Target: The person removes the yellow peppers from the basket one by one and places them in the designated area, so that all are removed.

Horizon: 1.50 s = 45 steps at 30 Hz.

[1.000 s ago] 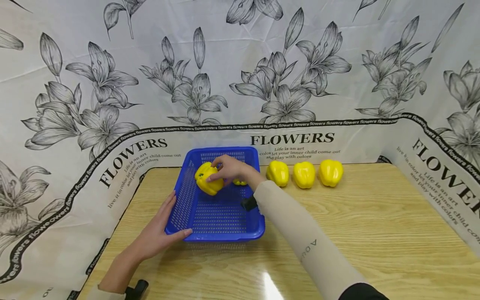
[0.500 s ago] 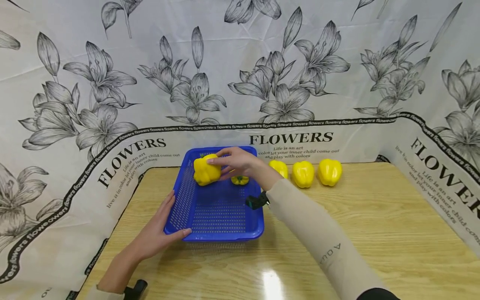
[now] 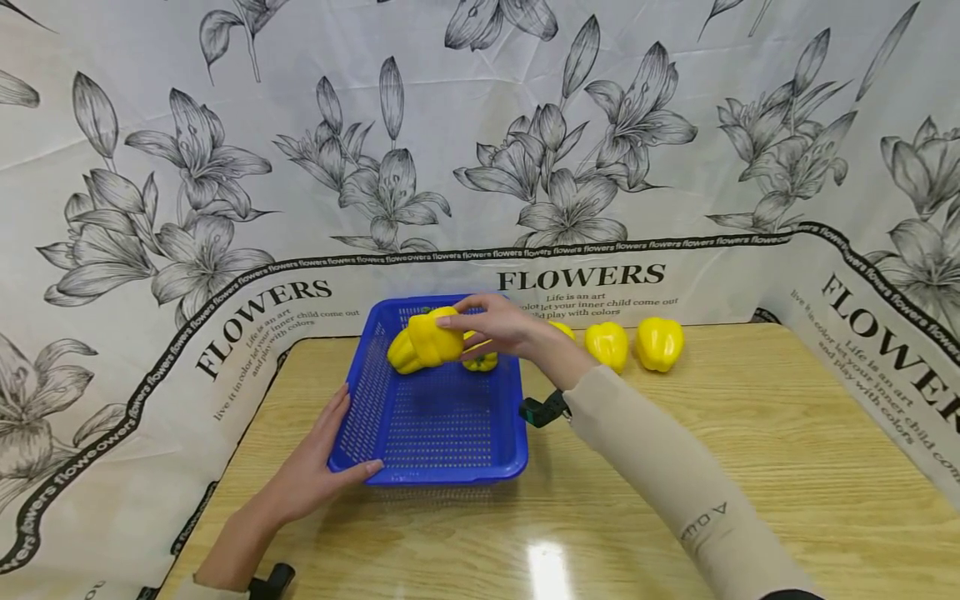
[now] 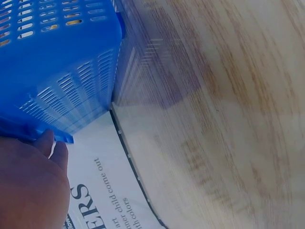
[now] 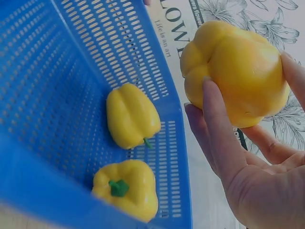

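Observation:
My right hand (image 3: 498, 323) holds a yellow bell pepper (image 3: 438, 337) above the far part of a blue perforated plastic basket (image 3: 431, 477). In the right wrist view, fingers and thumb are spread around that pepper (image 5: 238, 71), its lobed end facing left. Two more yellow bell peppers lie in the basket: one at the left (image 5: 132, 116), partly behind the held one in the head view, and another (image 3: 480, 361) further right. With the thumb over the near rim and the fingers along the left side, my left hand (image 3: 311, 471) grips the basket's near left corner.
Right of the basket, a yellow bell pepper (image 3: 561, 328) shows partly behind my right wrist, beside two others (image 3: 606, 347) (image 3: 660, 343) in a row on the wood-grain table (image 3: 720, 467). A flower-printed cloth (image 3: 480, 200) hangs behind and at both sides.
My right hand has risen and moved right with the pepper, bringing another pepper at the basket's left into view. The left hand has stayed on the basket.

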Tool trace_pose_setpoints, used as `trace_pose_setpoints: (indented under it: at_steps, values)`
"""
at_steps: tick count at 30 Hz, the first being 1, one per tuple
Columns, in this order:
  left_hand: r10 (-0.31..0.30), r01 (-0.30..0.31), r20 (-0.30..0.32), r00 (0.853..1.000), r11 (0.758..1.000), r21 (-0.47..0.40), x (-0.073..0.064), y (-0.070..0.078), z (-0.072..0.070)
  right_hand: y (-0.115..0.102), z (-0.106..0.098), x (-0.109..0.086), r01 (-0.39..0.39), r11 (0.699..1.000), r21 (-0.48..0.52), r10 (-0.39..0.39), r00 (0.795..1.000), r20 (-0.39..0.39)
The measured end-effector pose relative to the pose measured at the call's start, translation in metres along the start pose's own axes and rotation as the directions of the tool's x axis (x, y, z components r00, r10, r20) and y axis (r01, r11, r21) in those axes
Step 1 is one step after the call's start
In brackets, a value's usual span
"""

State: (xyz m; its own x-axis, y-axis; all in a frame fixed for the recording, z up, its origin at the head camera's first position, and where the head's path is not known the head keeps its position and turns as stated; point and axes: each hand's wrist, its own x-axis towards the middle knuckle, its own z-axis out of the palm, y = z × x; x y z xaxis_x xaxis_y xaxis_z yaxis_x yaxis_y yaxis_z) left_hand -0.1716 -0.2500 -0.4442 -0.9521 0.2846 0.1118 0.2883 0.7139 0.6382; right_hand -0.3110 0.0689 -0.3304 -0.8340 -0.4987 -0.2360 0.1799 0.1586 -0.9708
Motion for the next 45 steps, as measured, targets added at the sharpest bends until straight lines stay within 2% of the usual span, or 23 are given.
trace_pose_setpoints:
  at_steps: [17,24,32,39,45]
  values:
    - [-0.002,0.002,0.002,1.0,1.0,0.004,-0.001,0.002,0.0,0.029,-0.045,-0.041,0.017,1.0,-0.022,-0.019,0.998,-0.068]
    - [-0.008,0.008,0.002,1.0,1.0,0.003,-0.002,0.002,0.001,0.04,-0.065,-0.057,0.019,0.997,-0.073,-0.027,0.993,-0.113]
    - [0.001,0.0,-0.005,1.0,1.0,0.014,-0.001,0.001,0.001,0.047,-0.082,-0.073,0.031,0.996,-0.078,-0.04,0.993,-0.115]
    - [0.006,-0.006,-0.003,1.0,1.0,0.015,-0.001,0.0,0.001,0.059,-0.098,-0.086,0.014,0.996,-0.092,-0.025,0.992,-0.124]
    - [0.003,-0.003,-0.001,1.0,1.0,0.01,-0.001,0.0,0.001,0.076,-0.106,-0.096,-0.032,0.996,-0.086,0.02,0.99,-0.142]
